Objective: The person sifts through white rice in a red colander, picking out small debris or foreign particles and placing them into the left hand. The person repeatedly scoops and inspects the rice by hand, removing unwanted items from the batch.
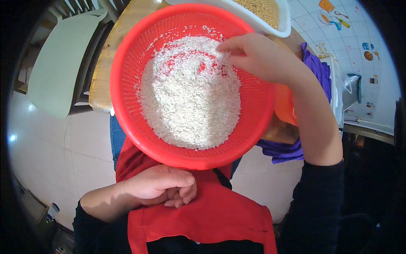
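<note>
A red plastic mesh basket (257, 123) sits at the near edge of a wooden table, with white rice grains (187, 104) spread over its bottom. Streaks of red show through the rice towards the far side. My right hand (250, 54) reaches over the basket's right rim, its fingertips low at the rice's far right edge; whether grains are between them cannot be made out. Below the basket's near rim, my left hand (168, 185) rests in front of the red apron (203, 219), fingers loosely curled, with nothing seen in it.
Behind the basket stands a white tray (285, 19) of yellowish beans or grains (263, 11). An orange plastic thing (285, 104) and purple cloth (317, 73) lie right of the basket. A pale green chair (60, 63) is at the left of the wooden table (101, 79).
</note>
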A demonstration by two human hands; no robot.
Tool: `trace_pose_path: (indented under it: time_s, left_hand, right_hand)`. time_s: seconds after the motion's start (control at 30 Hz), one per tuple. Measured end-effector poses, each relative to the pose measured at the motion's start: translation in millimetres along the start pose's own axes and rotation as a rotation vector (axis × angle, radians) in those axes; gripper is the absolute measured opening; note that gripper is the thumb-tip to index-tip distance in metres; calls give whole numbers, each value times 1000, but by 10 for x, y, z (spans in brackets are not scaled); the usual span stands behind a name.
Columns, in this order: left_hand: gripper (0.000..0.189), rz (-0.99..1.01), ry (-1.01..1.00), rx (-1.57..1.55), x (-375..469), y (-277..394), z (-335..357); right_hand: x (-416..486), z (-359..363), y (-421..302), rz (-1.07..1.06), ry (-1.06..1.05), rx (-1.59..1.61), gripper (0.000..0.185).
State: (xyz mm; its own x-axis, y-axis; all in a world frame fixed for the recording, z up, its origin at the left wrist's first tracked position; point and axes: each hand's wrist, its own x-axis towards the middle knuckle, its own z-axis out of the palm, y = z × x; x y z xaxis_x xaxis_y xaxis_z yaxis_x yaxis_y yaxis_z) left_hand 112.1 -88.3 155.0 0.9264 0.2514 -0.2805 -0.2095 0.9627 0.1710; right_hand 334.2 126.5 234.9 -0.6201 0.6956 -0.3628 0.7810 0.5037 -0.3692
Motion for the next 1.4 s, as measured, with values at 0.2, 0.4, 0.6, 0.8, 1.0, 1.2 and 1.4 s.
trace_pose_path:
  time_s: [0.2,0.4,0.6,0.8,1.0,1.2,1.4]
  left_hand:
    - [34,-17,70,-5,34,-40,25]
    - [33,46,60,-7,102,11,35]
    - [36,21,211,16,94,29,98]
    - [33,61,116,-18,80,10,52]
    - [33,58,214,7,137,-19,103]
    - [32,46,174,14,116,-22,66]
    - [33,9,146,9,135,-7,48]
  right_hand:
    - [509,424,148,24,142,-262,20]
    - [900,730,-209,-152,166,-63,19]
    - [680,799,-721,-405,-232,167,24]
    - [326,147,-513,-331,-454,-89,31]
    - [679,392,-264,-397,105,-168,36]
    - [918,632,7,-495,133,-444,26]
    - [395,393,210,-44,-140,-354,17]
